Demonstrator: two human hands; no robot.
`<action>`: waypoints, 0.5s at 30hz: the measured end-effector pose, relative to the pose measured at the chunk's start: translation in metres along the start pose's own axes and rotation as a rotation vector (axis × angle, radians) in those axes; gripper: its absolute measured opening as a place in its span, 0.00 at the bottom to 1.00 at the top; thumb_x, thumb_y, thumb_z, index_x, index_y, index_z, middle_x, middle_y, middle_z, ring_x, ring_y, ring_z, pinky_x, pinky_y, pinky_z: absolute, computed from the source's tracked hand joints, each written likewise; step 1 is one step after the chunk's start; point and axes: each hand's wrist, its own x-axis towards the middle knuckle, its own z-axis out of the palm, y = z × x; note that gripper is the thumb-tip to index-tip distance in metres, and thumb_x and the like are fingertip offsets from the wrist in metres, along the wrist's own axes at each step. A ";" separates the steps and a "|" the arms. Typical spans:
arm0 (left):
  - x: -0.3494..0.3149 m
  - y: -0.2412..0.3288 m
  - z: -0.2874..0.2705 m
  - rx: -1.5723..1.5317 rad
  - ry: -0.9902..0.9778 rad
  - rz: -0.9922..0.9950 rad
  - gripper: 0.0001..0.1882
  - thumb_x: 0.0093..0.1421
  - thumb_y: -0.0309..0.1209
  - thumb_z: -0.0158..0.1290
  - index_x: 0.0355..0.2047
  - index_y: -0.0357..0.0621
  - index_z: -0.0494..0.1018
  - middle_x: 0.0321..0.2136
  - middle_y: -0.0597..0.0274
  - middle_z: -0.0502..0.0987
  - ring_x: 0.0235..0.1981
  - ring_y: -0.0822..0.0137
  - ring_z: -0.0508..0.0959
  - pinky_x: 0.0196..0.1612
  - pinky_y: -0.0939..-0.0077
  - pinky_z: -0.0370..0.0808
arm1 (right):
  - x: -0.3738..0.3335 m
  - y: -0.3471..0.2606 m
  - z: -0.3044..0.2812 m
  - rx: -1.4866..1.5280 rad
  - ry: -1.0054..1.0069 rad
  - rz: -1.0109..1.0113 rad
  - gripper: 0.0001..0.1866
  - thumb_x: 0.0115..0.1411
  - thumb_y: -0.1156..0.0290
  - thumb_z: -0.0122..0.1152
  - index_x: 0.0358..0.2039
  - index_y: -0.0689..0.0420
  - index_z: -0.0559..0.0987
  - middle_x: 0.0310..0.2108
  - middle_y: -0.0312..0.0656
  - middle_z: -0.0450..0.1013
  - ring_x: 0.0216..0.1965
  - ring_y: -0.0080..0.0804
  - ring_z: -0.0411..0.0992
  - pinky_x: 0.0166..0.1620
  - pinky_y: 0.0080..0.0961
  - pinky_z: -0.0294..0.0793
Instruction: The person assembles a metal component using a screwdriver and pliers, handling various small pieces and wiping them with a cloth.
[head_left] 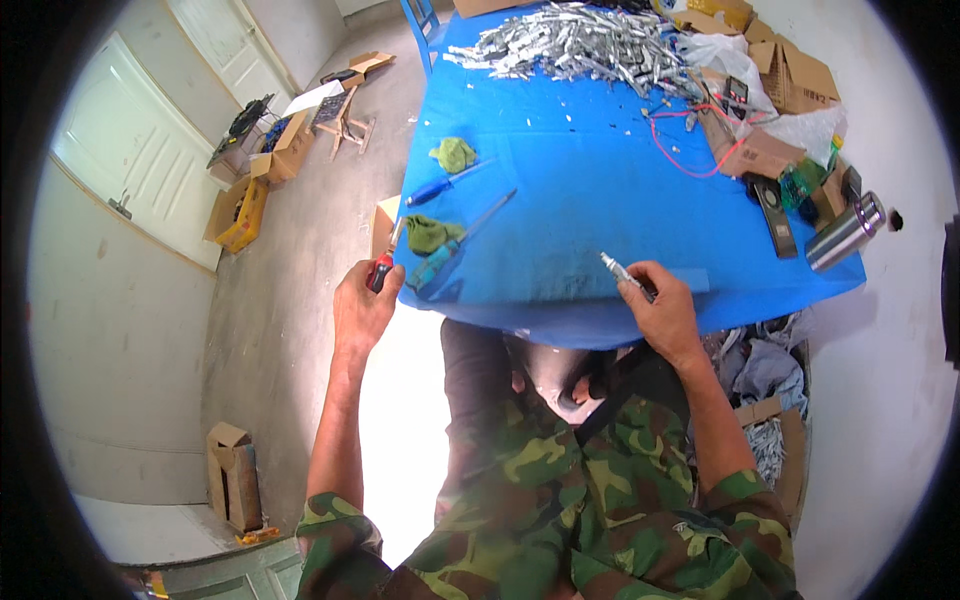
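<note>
At the table's left edge, my left hand (364,312) is closed around a screwdriver (380,272) with a red and black handle, its shaft pointing away from me. Over the near edge, my right hand (662,308) grips a slim silver metal piece (618,270) between thumb and fingers, its pale tip pointing up and left. Close to my left hand lie a teal-handled screwdriver (434,264) and a crumpled green cloth (430,234). Beyond them rest a blue-handled screwdriver (430,191) and a second, yellow-green cloth (454,154).
A heap of similar silver pieces (575,45) covers the far end of the blue-covered table (560,200). A steel thermos (846,232), a dark flat device (770,217), a green bottle (798,184) and cardboard boxes (800,80) line the right side. Beside my right arm is a carton (790,450).
</note>
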 end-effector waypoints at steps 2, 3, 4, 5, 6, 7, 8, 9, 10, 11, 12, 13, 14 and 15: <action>0.026 -0.004 0.005 -0.002 -0.036 -0.049 0.22 0.61 0.42 0.65 0.44 0.33 0.82 0.32 0.48 0.82 0.33 0.53 0.83 0.41 0.59 0.79 | 0.019 0.006 0.013 -0.138 0.015 -0.128 0.12 0.64 0.66 0.70 0.44 0.59 0.84 0.36 0.46 0.81 0.34 0.44 0.80 0.38 0.37 0.77; 0.037 -0.013 0.012 -0.012 -0.042 -0.023 0.22 0.60 0.42 0.66 0.44 0.34 0.82 0.34 0.47 0.82 0.34 0.52 0.83 0.42 0.58 0.79 | 0.027 -0.001 0.017 -0.157 -0.004 -0.106 0.12 0.63 0.66 0.70 0.43 0.57 0.84 0.38 0.46 0.81 0.37 0.50 0.80 0.38 0.42 0.76; 0.047 -0.019 0.016 -0.023 -0.048 0.005 0.21 0.60 0.41 0.66 0.45 0.35 0.82 0.36 0.46 0.83 0.35 0.50 0.84 0.42 0.58 0.79 | 0.034 0.000 0.022 -0.208 -0.014 -0.172 0.11 0.63 0.66 0.70 0.42 0.56 0.84 0.37 0.45 0.81 0.37 0.49 0.80 0.38 0.43 0.75; 0.054 -0.011 0.017 0.105 0.006 0.142 0.23 0.57 0.40 0.69 0.47 0.35 0.83 0.37 0.47 0.84 0.36 0.53 0.85 0.43 0.61 0.81 | 0.041 0.003 0.028 -0.261 -0.018 -0.234 0.10 0.63 0.66 0.70 0.42 0.55 0.84 0.36 0.44 0.81 0.37 0.48 0.80 0.39 0.44 0.75; 0.062 -0.008 0.022 0.115 0.003 0.176 0.23 0.56 0.40 0.69 0.47 0.36 0.83 0.38 0.47 0.84 0.37 0.51 0.85 0.43 0.60 0.81 | 0.047 0.007 0.034 -0.314 -0.022 -0.296 0.09 0.63 0.66 0.70 0.41 0.54 0.85 0.36 0.43 0.81 0.37 0.47 0.80 0.39 0.44 0.74; 0.071 -0.004 0.029 0.125 0.000 0.210 0.23 0.56 0.40 0.69 0.47 0.37 0.83 0.40 0.46 0.84 0.38 0.49 0.85 0.44 0.60 0.81 | 0.052 0.010 0.038 -0.341 -0.015 -0.315 0.09 0.63 0.65 0.70 0.41 0.52 0.85 0.35 0.41 0.81 0.37 0.45 0.79 0.41 0.45 0.72; 0.080 -0.001 0.033 0.140 -0.001 0.245 0.24 0.55 0.40 0.69 0.48 0.38 0.84 0.41 0.46 0.84 0.40 0.48 0.85 0.45 0.59 0.81 | 0.057 0.011 0.043 -0.371 -0.026 -0.345 0.09 0.62 0.65 0.70 0.42 0.52 0.84 0.35 0.41 0.80 0.38 0.45 0.78 0.42 0.44 0.71; 0.089 0.002 0.038 0.127 -0.028 0.211 0.24 0.54 0.40 0.70 0.48 0.39 0.84 0.41 0.46 0.83 0.41 0.47 0.85 0.47 0.57 0.81 | 0.061 0.011 0.048 -0.402 -0.037 -0.373 0.09 0.62 0.65 0.70 0.42 0.51 0.84 0.35 0.40 0.80 0.38 0.44 0.78 0.43 0.43 0.71; 0.098 0.004 0.040 0.153 -0.050 0.221 0.24 0.54 0.40 0.70 0.48 0.40 0.84 0.41 0.46 0.83 0.41 0.47 0.85 0.47 0.57 0.81 | 0.063 0.013 0.054 -0.432 -0.047 -0.402 0.10 0.62 0.65 0.70 0.43 0.51 0.84 0.35 0.40 0.79 0.38 0.44 0.78 0.45 0.43 0.71; 0.107 0.008 0.045 0.167 -0.072 0.239 0.24 0.54 0.40 0.70 0.48 0.40 0.84 0.42 0.46 0.83 0.42 0.47 0.85 0.47 0.57 0.81 | 0.063 0.019 0.059 -0.433 -0.040 -0.432 0.10 0.62 0.65 0.70 0.43 0.50 0.84 0.37 0.39 0.77 0.41 0.43 0.76 0.47 0.41 0.70; 0.114 0.012 0.048 0.185 -0.092 0.254 0.23 0.54 0.40 0.70 0.48 0.41 0.84 0.42 0.46 0.83 0.42 0.47 0.85 0.48 0.56 0.81 | 0.062 0.016 0.061 -0.428 -0.039 -0.432 0.10 0.62 0.65 0.70 0.43 0.50 0.84 0.38 0.39 0.77 0.42 0.43 0.76 0.47 0.42 0.70; 0.122 0.012 0.051 0.210 -0.132 0.269 0.24 0.57 0.44 0.69 0.51 0.44 0.83 0.45 0.49 0.82 0.44 0.45 0.84 0.49 0.53 0.81 | 0.062 0.013 0.064 -0.423 -0.039 -0.433 0.10 0.62 0.65 0.70 0.43 0.50 0.83 0.39 0.39 0.77 0.43 0.43 0.76 0.47 0.42 0.70; 0.129 0.018 0.056 0.217 -0.147 0.295 0.24 0.57 0.44 0.70 0.50 0.44 0.83 0.45 0.49 0.82 0.44 0.45 0.84 0.49 0.53 0.82 | 0.061 0.011 0.066 -0.421 -0.036 -0.432 0.10 0.61 0.65 0.70 0.42 0.50 0.83 0.40 0.39 0.77 0.43 0.42 0.75 0.47 0.42 0.70; 0.133 0.022 0.059 0.225 -0.164 0.319 0.24 0.57 0.43 0.70 0.50 0.44 0.84 0.44 0.49 0.82 0.44 0.45 0.84 0.49 0.53 0.82 | 0.059 0.012 0.068 -0.379 -0.056 -0.381 0.11 0.61 0.66 0.71 0.43 0.51 0.83 0.41 0.40 0.76 0.45 0.42 0.75 0.48 0.43 0.70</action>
